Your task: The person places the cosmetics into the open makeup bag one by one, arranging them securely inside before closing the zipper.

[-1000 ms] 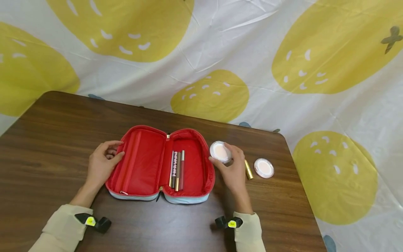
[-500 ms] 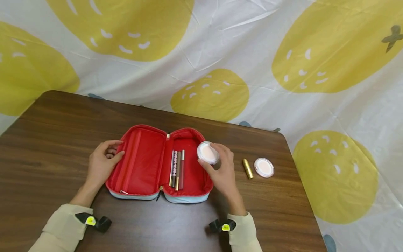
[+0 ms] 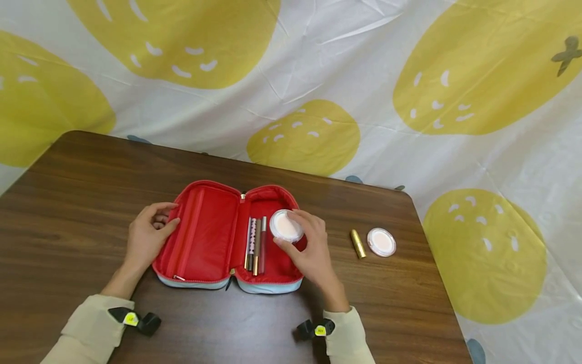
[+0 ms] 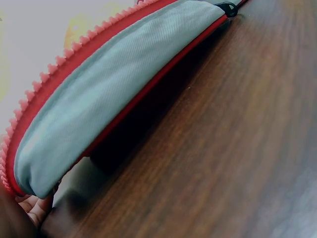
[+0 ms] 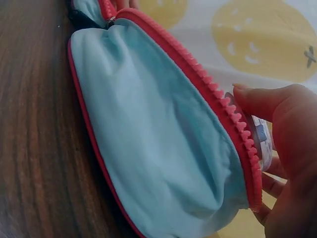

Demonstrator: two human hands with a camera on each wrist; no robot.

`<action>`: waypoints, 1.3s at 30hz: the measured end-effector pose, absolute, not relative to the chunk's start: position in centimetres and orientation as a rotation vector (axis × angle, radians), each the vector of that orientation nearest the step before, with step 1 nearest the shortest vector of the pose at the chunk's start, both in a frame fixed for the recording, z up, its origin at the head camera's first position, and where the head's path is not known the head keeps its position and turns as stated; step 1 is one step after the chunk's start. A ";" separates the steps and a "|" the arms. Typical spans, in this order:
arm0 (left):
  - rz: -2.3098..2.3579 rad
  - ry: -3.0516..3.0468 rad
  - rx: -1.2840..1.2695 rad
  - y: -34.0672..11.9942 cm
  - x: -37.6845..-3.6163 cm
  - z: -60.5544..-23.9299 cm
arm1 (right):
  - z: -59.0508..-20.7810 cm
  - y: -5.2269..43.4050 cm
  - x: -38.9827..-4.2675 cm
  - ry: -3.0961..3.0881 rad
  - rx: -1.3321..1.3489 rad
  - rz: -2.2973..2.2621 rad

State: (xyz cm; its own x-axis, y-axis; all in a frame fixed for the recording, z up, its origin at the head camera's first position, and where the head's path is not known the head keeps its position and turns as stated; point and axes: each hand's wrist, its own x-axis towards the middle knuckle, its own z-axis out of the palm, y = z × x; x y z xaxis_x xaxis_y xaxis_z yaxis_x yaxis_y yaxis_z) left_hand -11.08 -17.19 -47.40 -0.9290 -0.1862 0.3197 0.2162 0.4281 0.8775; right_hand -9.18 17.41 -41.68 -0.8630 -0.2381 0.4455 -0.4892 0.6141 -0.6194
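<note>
A light-blue zip pouch [image 3: 211, 237] with red lining lies unfolded on the table. My left hand [image 3: 147, 232] grips its left edge, the thumb on the lining. In the left wrist view, fingers [image 4: 37, 208] curl under the rim. My right hand [image 3: 311, 242] pinches a round clear-rimmed powder compact [image 3: 285, 225] over the pouch's right half. The right wrist view shows the compact [image 5: 262, 144] partly hidden behind the red zipper teeth [image 5: 218, 94]. Several slim makeup pencils [image 3: 256, 245] lie side by side in that half, left of the compact.
Right of the pouch, a gold lipstick tube [image 3: 357, 243] and a second round disc [image 3: 381, 242], pale with a clear rim, lie on the dark wooden table [image 3: 404, 303]. A white curtain [image 3: 373, 60] with yellow fruit prints hangs behind the table's back edge.
My right hand has carried the compact leftward from beside the pouch to above its right half, uncovering the whole lipstick tube. My left hand stays on the pouch's edge.
</note>
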 end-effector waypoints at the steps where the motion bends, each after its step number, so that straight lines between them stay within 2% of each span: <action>1: -1.505 -2.318 -0.026 -17.2 -11.1 -47.4 | -41.7 17.4 -9.2 -2.538 0.591 1.094; 39: -1.508 -2.327 -0.014 -17.1 -11.0 -47.3 | -42.5 17.6 -9.2 -2.840 0.599 0.753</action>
State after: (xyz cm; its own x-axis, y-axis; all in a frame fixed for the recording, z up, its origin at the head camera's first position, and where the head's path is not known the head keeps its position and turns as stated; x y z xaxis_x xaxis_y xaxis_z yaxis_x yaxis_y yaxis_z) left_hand -10.96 -17.12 -47.33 -0.9329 -0.1879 0.3073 0.2037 0.4283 0.8804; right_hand -9.16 17.62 -42.49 -0.9104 -0.3407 0.2349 -0.4123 0.7950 -0.4450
